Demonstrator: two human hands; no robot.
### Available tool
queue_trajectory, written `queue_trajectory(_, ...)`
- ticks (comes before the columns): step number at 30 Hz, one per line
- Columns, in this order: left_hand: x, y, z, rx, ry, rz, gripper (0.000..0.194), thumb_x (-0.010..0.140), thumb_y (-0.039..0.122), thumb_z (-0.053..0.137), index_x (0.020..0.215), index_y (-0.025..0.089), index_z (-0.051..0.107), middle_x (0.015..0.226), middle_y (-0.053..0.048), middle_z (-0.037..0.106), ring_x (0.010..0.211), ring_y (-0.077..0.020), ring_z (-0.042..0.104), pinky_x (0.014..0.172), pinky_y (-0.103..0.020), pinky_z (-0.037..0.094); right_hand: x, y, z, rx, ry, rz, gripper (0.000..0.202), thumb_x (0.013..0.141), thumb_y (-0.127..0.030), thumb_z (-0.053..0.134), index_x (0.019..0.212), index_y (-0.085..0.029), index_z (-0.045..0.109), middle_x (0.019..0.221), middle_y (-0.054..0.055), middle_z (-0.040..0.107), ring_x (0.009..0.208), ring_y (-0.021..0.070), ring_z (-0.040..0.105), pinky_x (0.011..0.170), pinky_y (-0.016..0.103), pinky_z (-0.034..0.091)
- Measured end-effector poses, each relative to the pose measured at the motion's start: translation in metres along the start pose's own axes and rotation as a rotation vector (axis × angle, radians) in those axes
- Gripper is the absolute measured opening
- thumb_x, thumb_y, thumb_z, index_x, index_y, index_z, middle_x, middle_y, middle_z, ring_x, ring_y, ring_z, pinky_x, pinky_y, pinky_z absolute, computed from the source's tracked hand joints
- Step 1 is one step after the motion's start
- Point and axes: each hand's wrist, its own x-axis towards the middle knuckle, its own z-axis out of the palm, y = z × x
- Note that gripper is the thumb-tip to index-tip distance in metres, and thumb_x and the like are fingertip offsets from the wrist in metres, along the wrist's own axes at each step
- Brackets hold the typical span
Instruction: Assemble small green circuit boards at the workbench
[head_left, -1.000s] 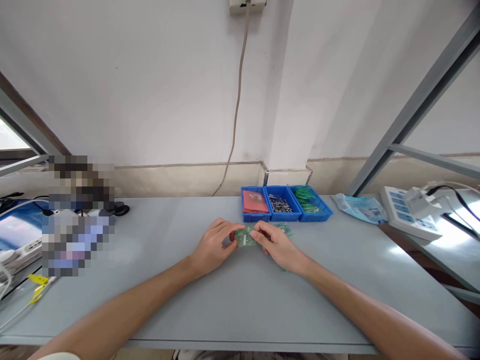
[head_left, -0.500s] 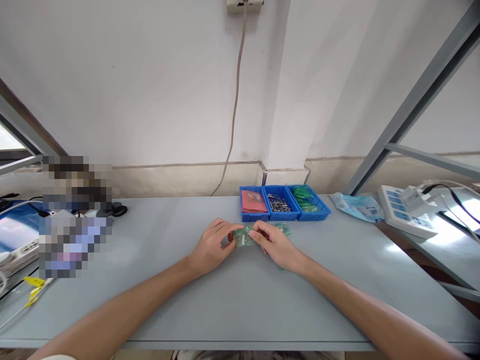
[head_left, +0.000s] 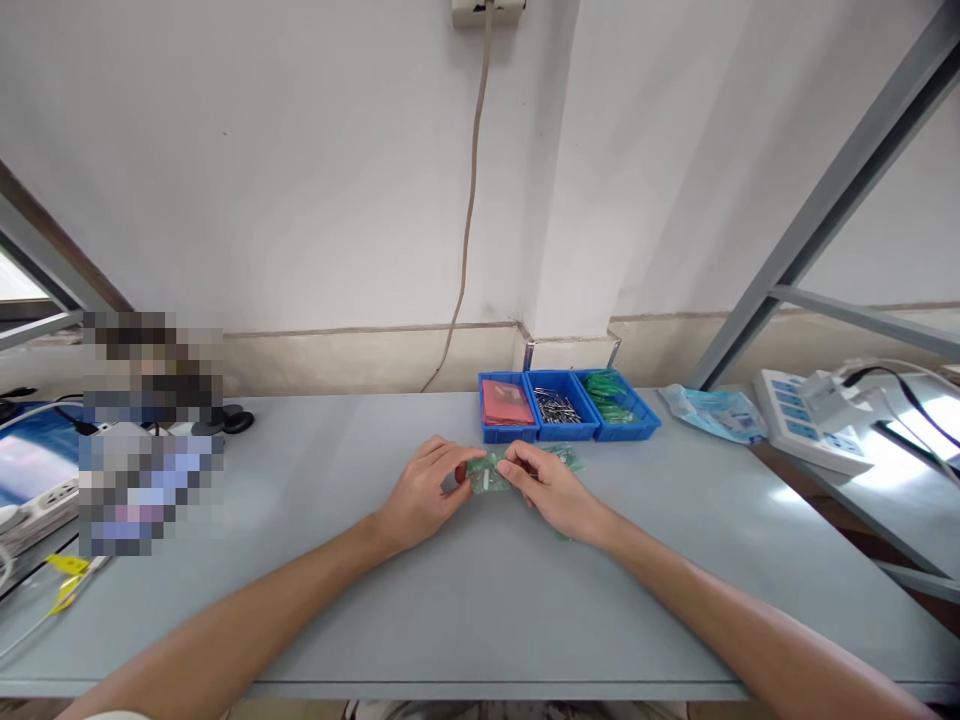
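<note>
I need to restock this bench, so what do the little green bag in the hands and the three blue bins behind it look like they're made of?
The small green bag, pinched between the left hand and the right hand, looks like thin, glossy, see-through plastic film: a pale piece shows through it. The blue bins look like rigid moulded plastic, with even colour, straight walls and a slight sheen.

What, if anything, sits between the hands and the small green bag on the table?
Nothing visible. The left hand and right hand both pinch the green bag directly, one at each end. The blue bins sit behind it, apart.
</note>
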Motion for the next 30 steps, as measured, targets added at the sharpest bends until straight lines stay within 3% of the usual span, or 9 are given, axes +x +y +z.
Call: queue_trajectory(30,0.0001,-0.0002,-0.0004,-0.010,-0.016,-0.005,0.030,0.099,0.014,0.061,0.127,0.023,0.069,0.084,-0.003,0.066,0.086,-0.0198,0.056,0.085,-0.035,0.053,0.0006,0.0038,0.0002,0.007,-0.009,-0.009,0.040,0.106,-0.058,0.049,0.085,-0.023,0.047,0.074,-0.005,0.043,0.062,0.0126,0.043,0.055,0.027,0.031)
